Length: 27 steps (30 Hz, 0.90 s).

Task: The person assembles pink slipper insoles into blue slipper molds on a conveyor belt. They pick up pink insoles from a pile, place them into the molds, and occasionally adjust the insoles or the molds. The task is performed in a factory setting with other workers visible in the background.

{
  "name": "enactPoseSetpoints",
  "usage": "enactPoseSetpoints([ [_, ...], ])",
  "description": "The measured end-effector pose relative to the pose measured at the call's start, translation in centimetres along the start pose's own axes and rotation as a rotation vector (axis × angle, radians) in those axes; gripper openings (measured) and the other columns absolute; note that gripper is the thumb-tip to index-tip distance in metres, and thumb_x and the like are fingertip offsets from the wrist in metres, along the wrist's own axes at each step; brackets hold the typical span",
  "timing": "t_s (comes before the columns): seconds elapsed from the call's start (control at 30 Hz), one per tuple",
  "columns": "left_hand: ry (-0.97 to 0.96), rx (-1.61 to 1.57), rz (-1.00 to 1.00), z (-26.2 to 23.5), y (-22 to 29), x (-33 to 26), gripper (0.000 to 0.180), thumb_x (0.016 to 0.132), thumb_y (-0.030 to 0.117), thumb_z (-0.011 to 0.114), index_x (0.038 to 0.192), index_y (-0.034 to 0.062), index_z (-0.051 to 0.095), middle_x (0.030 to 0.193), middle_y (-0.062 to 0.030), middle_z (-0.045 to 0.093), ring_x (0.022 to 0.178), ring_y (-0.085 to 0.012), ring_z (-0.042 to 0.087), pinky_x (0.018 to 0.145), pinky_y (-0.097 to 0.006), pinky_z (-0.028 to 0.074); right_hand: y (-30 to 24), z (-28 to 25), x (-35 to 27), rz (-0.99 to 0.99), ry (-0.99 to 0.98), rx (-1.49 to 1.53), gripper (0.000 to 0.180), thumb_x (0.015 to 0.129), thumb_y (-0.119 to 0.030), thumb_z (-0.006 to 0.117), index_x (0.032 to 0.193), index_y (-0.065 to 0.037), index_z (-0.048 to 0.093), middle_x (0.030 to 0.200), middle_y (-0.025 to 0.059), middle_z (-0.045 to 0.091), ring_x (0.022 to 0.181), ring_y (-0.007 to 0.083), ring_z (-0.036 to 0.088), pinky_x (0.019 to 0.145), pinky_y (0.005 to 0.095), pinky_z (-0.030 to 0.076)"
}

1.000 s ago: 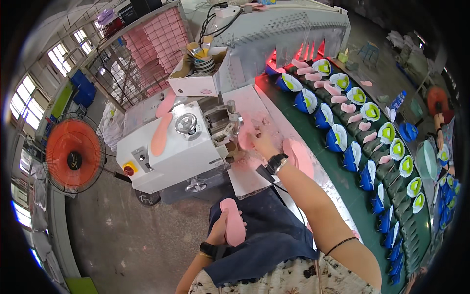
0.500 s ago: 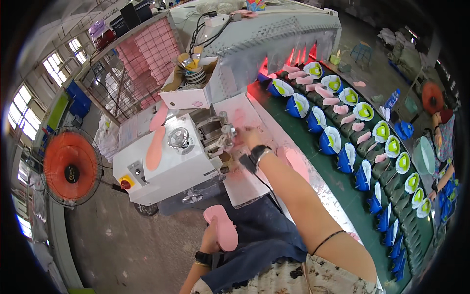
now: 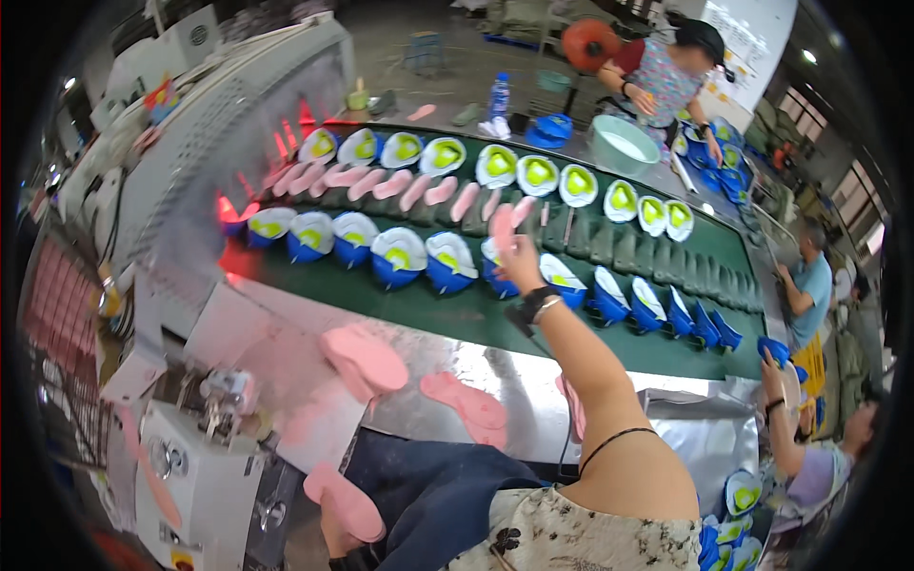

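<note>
My right hand [image 3: 520,265] reaches out over the green conveyor belt [image 3: 400,309]. Its fingers pinch a pink insole [image 3: 502,226], held up at the row of dark sole-shaped pieces [image 3: 600,246]. Several pink insoles [image 3: 391,184] lie along that row, farther left. On both sides of it stand blue shoe uppers [image 3: 395,257] with white and yellow-green insides. Low in front of me, my left hand [image 3: 333,535] grips a thick pink sole-shaped stack [image 3: 347,504], which hides most of the fingers.
A white machine [image 3: 205,485] with a metal roller head stands at my left. Pink sole pieces [image 3: 466,409] lie on the metal ledge before the belt. A grey oven-like housing [image 3: 228,124] glows red at the belt's left end. Co-workers [image 3: 657,86] are across the belt and at right.
The view has swung right toward the belt. My right hand has gone from beside the machine's rollers to above the belt, now with a pink insole. My left hand keeps its pink stack.
</note>
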State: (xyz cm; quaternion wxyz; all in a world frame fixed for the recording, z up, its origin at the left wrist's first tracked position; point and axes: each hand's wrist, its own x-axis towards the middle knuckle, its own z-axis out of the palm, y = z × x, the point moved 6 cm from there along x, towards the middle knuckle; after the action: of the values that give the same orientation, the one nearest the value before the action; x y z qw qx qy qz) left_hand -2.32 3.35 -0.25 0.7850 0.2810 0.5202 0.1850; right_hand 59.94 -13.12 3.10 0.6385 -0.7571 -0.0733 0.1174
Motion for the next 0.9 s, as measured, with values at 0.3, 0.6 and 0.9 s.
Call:
enactPoseSetpoints([
  [0.3, -0.127, -0.145, -0.099, 1.3, -0.1, 1.8, 0.04, 0.088, 0.032, 0.051, 0.117, 0.0047, 0.05, 0.105, -0.0106, 0.061, 0.098, -0.0277, 0.061, 0.084, -0.041, 0.051, 5.9, -25.5, 7.9, -0.03, 0.44, -0.832, 0.038, 0.075, -0.012, 0.056, 0.111, 0.0, 0.06, 0.103, 0.0219, 0.065, 0.099, 0.038, 0.062, 0.085, 0.0423, 0.048],
  [0.6, -0.157, 0.006, 0.075, 3.9, -0.1, 0.4, 0.037, 0.092, 0.017, 0.054, 0.122, -0.0031, 0.048, 0.113, -0.016, 0.058, 0.102, -0.0288, 0.06, 0.087, -0.042, 0.05, -3.8, 5.6, -5.8, -0.274, -0.067, -0.381, 0.033, 0.077, -0.027, 0.069, 0.1, -0.005, 0.06, 0.09, 0.018, 0.061, 0.088, 0.0357, 0.06, 0.076, 0.0411, 0.049],
  [0.9, 0.058, 0.269, 0.403, 5.7, 4.2, -1.3, 0.04, 0.098, 0.036, 0.046, 0.105, -0.0011, 0.058, 0.089, -0.0051, 0.064, 0.077, -0.0149, 0.061, 0.065, -0.027, 0.049, -2.5, 25.1, -36.6, -0.327, -1.071, -0.176, 0.029, 0.09, -0.031, 0.055, 0.093, -0.002, 0.061, 0.082, 0.0178, 0.065, 0.074, 0.0318, 0.063, 0.066, 0.0399, 0.049],
])
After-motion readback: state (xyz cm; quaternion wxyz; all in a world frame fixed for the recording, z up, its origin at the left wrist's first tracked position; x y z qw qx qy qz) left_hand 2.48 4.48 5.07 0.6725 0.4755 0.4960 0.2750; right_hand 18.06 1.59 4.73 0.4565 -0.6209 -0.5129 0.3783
